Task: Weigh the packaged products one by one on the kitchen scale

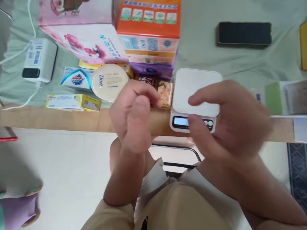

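My right hand [236, 118] is over the right part of a white kitchen scale [192, 86], thumb and index finger apart and nothing between them. The scale stands at the table's front edge; its small display is lit, but the digits are unreadable, and my thumb covers part of the panel. To the left of the scale, my left hand [133, 118] is curled closed in the air, with nothing visible in it. It partly hides a round cream Dove tub [109, 82]. Just beyond its fingers lies a small wrapped snack [165, 94].
A pink box [88, 44] and an orange carton [148, 32] stand at the back. Blue-white [78, 77] and yellow-white [72, 101] boxes lie left, near a white cabled device [39, 60]. A black phone [244, 33] lies back right. Another person's foot [33, 191] shows lower left.
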Tool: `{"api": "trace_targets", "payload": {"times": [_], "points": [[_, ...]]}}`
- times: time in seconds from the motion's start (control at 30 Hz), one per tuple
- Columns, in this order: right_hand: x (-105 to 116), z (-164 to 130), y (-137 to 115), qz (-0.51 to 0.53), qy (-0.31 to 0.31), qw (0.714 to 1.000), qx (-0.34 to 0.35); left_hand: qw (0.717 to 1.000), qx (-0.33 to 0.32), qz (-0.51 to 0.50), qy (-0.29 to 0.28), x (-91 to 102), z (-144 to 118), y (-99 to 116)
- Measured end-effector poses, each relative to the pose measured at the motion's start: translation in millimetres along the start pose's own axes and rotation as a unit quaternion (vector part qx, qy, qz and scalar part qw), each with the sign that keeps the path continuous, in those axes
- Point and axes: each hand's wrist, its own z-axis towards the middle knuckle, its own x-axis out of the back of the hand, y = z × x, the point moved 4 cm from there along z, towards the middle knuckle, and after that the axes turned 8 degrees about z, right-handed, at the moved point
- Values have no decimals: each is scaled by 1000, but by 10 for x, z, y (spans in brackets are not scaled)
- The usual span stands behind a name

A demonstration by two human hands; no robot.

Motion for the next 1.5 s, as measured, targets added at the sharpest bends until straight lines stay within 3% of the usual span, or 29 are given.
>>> {"api": "trace_targets", "payload": {"times": [0.1, 0.27, 0.57, 0.67, 0.83, 0.97, 1.1, 1.2, 1.3, 1.4, 1.5], "points": [[-297, 214, 58, -56, -20, 998, 30, 999, 39, -4, -36, 111, -11, -100], [-629, 313, 267, -99, -74, 992, -5, 994, 88, 17, -66, 296, 8, -178], [-695, 331, 339, -176, -114, 978, -5, 994, 91, 23, -55, 347, 56, -64], [-735, 334, 360, -188, -136, 973, 6, 997, 60, 3, -53, 341, 56, -95], [-782, 371, 406, -172, -128, 977, -18, 996, 62, -12, -56, 349, 26, -187], [-656, 322, 261, -139, -105, 985, 9, 999, 35, -8, 5, 395, 25, -136], [-309, 231, 84, -133, -62, 988, 43, 996, -18, -22, 81, 378, 14, -84], [-86, 183, 204, -173, -27, 984, -22, 996, -66, -10, 67, 268, 0, -97], [-53, 121, 450, -187, -39, 978, -85, 997, -78, 6, 15, 125, -17, -133], [-86, 41, 604, -154, -65, 981, -97, 995, -98, 26, -10, 18, -51, -82], [17, -14, 552, -129, -40, 988, -73, 995, -67, 67, 14, -20, -93, 15]]}}
